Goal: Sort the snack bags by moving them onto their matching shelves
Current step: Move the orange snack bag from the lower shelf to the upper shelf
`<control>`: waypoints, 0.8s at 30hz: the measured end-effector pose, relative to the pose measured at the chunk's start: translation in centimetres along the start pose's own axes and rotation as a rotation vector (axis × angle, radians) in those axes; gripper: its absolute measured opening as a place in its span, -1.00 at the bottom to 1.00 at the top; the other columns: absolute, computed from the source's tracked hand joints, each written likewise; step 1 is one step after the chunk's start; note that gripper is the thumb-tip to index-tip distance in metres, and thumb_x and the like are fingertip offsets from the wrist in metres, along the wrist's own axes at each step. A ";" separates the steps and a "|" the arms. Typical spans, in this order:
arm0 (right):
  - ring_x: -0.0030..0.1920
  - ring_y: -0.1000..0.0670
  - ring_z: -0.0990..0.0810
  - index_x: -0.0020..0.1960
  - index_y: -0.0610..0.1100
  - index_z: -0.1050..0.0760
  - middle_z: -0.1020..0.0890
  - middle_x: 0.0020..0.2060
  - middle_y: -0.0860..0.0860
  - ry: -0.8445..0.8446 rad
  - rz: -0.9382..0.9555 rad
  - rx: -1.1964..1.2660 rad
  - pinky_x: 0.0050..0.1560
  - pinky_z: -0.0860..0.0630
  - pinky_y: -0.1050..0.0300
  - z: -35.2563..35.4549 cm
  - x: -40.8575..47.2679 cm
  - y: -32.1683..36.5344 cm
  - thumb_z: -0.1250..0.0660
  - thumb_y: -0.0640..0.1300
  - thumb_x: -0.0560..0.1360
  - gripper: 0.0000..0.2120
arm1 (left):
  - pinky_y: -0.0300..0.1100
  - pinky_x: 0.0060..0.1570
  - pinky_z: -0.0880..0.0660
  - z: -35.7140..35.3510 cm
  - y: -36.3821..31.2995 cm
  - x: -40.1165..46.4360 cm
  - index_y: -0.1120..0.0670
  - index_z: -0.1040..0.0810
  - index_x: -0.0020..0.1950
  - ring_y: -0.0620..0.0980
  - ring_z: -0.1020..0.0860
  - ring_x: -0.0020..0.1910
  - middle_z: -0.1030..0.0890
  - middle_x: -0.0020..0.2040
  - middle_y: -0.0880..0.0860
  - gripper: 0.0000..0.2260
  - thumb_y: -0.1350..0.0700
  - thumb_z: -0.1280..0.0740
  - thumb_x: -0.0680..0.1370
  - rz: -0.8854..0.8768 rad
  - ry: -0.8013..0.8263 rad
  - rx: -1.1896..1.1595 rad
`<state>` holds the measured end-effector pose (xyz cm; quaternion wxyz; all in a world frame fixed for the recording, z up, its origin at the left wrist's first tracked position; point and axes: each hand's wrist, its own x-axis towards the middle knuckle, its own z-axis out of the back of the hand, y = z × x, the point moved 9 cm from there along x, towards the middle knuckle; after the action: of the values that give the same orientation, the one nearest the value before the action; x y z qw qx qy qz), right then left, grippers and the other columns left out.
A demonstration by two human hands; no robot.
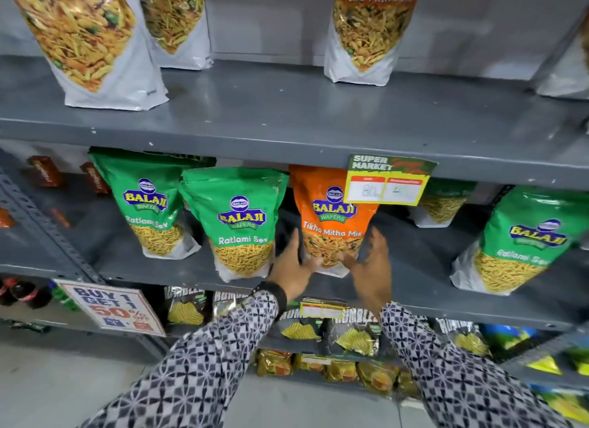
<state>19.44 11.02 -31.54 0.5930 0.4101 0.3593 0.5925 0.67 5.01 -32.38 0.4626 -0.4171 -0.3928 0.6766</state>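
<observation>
An orange Tikha Mitha Mix bag (331, 217) stands upright on the middle shelf (159, 268) among green Ratlami Sev bags (239, 217) (146, 201) (522, 245). My left hand (294, 265) is at the orange bag's lower left edge and my right hand (371, 261) at its lower right edge. Both hands have spread fingers and touch or nearly touch the bag's sides. The upper shelf (287, 115) carries more orange Tikha Mitha Mix bags (366, 32) (89, 41).
A yellow price tag (387, 182) hangs from the upper shelf's front edge, covering the orange bag's top right corner. A "Buy 1 Get 1" sign (111, 309) hangs lower left. Lower shelves hold dark chip packets (353, 332) and small yellow packs (338, 368).
</observation>
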 end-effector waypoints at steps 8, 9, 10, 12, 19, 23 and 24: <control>0.22 -0.07 -0.67 0.15 0.29 -0.45 -0.70 0.17 0.07 0.191 -0.041 0.076 0.29 -0.58 -0.31 -1.3 2.9 -3.8 -0.54 -0.10 0.45 -0.56 | 0.17 0.38 -0.53 -0.2 0.5 3.8 0.00 -0.53 0.20 0.11 -0.63 0.28 -0.68 0.25 0.04 -0.80 0.10 -0.44 0.60 -0.050 -0.051 0.049; 0.19 -0.07 -0.68 0.17 0.18 -0.47 -0.71 0.16 0.04 0.175 -0.049 0.071 0.27 -0.60 -0.30 -0.8 2.7 -3.5 -0.53 -0.14 0.47 -0.60 | 0.17 0.35 -0.55 -0.3 0.5 3.6 0.01 -0.54 0.18 0.12 -0.64 0.24 -0.70 0.22 0.05 -0.81 0.09 -0.44 0.59 -0.060 -0.065 0.041; 0.17 -0.07 -0.69 0.21 0.08 -0.48 -0.72 0.15 0.01 0.168 -0.059 0.052 0.25 -0.62 -0.29 -0.2 2.3 -3.1 -0.53 -0.17 0.49 -0.61 | 0.18 0.33 -0.57 -0.6 0.8 3.4 -0.01 -0.56 0.16 0.12 -0.65 0.22 -0.71 0.20 0.05 -0.82 0.07 -0.45 0.58 -0.064 -0.069 0.031; 0.15 -0.10 -0.70 0.26 -0.06 -0.49 -0.73 0.14 -0.04 0.173 -0.061 0.006 0.21 -0.63 -0.27 0.8 1.5 -3.0 -0.53 -0.16 0.49 -0.61 | 0.17 0.31 -0.58 -0.9 0.7 2.5 -0.05 -0.58 0.13 0.10 -0.67 0.19 -0.72 0.17 0.03 -0.83 0.05 -0.46 0.56 -0.087 -0.074 0.026; 0.11 -0.12 -0.68 0.24 -0.08 -0.51 -0.71 0.05 -0.03 0.173 -0.134 -0.063 0.19 -0.61 -0.14 4.9 -5.6 -2.2 -0.55 -0.12 0.49 -0.62 | 0.16 0.22 -0.62 -1.7 1.1 -3.0 -0.26 -0.59 -0.02 0.11 -0.72 0.11 -0.77 0.09 0.05 -0.82 -0.16 -0.47 0.40 -0.093 -0.035 0.081; 0.16 -0.14 -0.68 0.29 -0.16 -0.51 -0.72 0.13 -0.07 0.199 -0.187 -0.057 0.24 -0.60 -0.21 6.8 -11.4 -0.8 -0.54 -0.16 0.50 -0.59 | 0.15 0.21 -0.62 -1.0 -0.8 -10.1 -0.02 -0.64 0.11 0.11 -0.71 0.12 -0.76 0.11 0.08 -0.81 0.02 -0.51 0.52 -0.076 -0.014 0.124; 0.17 -0.14 -0.67 0.30 -0.17 -0.52 -0.72 0.14 -0.07 0.200 -0.192 -0.063 0.24 -0.60 -0.18 7.3 -12.9 -0.3 -0.53 -0.16 0.50 -0.59 | 0.15 0.21 -0.62 -0.8 -0.8 -11.7 0.02 -0.64 0.12 0.11 -0.71 0.12 -0.76 0.11 0.07 -0.81 0.04 -0.51 0.53 -0.070 -0.011 0.116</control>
<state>25.74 -2.30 -29.60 0.6208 0.2938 0.4353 0.5820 4.28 -5.81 -29.60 0.5073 -0.3718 -0.3699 0.6838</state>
